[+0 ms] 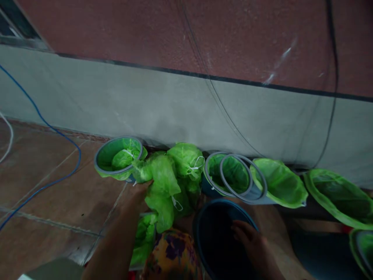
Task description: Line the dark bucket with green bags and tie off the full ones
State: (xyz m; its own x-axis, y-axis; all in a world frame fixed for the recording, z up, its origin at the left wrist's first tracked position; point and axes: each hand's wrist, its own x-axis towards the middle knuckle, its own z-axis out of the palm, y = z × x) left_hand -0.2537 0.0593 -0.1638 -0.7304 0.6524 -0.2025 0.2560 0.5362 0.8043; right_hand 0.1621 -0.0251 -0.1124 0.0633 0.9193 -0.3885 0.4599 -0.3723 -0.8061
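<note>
My left hand (143,189) reaches into a bunched, sheer green drawstring bag (164,182) and grips it; the fabric hides most of the fingers. Beside that bag, another green bag (185,159) with a white cord leans at the wall. Over the mouth of a dark blue bucket (208,237) between my legs is my right hand (247,237), fingers loosely extended with nothing visible in them. The bucket's inside is too dark to make out. A green-lined bucket with a grey rim (99,149) stands left of the bags, holding a green bundle.
To the right are a green-lined bucket (207,171) with loose grey rings (264,182) on it, and more lined buckets (278,182). A container of green fabric (142,237) sits by my left arm. A blue cable (55,181) crosses the tiled floor. Wires hang along the wall (131,101).
</note>
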